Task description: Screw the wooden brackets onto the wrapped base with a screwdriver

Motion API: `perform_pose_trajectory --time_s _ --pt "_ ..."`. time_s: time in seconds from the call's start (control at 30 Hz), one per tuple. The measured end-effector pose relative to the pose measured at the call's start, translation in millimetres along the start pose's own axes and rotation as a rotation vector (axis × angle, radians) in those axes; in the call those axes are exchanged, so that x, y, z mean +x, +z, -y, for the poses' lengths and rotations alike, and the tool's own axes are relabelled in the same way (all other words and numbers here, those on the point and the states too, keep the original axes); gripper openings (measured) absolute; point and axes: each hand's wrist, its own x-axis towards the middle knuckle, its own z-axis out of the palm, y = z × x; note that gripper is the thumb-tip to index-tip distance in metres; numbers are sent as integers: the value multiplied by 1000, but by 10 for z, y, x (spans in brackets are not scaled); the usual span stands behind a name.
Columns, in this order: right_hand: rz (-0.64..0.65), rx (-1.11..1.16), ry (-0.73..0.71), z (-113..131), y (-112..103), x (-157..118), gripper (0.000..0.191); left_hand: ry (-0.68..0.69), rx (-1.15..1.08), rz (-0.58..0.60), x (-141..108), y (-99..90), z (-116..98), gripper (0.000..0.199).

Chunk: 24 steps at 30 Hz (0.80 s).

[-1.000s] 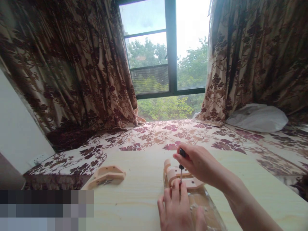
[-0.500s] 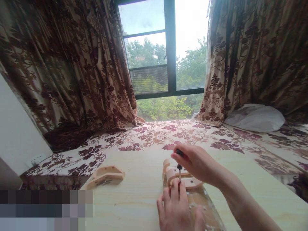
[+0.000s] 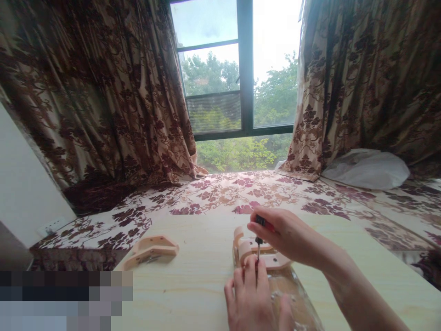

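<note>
My right hand [image 3: 292, 239] is closed around the dark handle of a screwdriver [image 3: 258, 250], which stands nearly upright with its shaft pointing down. My left hand [image 3: 250, 292] lies flat, fingers stretched forward and thumb apart. Two of its fingertips rest either side of the screwdriver's tip, touching the near pale wooden part [image 3: 277, 262]. That part has a rounded end and dark holes. A similar wooden part [image 3: 265, 245] lies just behind it. Both sit on a brown pack under shiny clear plastic [image 3: 294, 294]. Fingers hide the screwdriver's tip and whatever it meets.
To the left on the light wooden board [image 3: 196, 285], angled wooden pieces [image 3: 156, 245] lie beside small metal screws [image 3: 151, 260]. Behind the board spreads a flowered cloth [image 3: 223, 193] below a window. A white plastic bag [image 3: 367, 169] rests at the back right.
My right hand and the screwdriver have shifted slightly to the right, and the wrist has turned a little. My left hand stays in place against the wooden part.
</note>
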Motion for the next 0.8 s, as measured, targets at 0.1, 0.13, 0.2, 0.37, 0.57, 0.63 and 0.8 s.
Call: perform_pose_trajectory --time_s 0.1,0.13,0.2,0.37,0.57,0.63,0.8 --pt "-20 -33 28 -49 32 28 19 -9 -12 -19 7 -9 -17 50" --pt "-24 -41 35 -61 36 33 19 -12 -12 -25 9 -13 -24 50" --pt "-29 -50 41 -74 39 38 19 -14 -8 -30 11 -22 -35 50" --pt "-34 -65 44 -73 39 33 18 26 29 -7 5 -39 -26 55" --pt "-41 -59 37 -75 60 27 20 45 82 18 -7 -11 1 57" --pt "-37 -50 32 -82 66 31 20 38 100 28 -10 6 5 58" --pt "-40 -36 22 -93 70 35 21 34 114 41 -13 21 7 60"
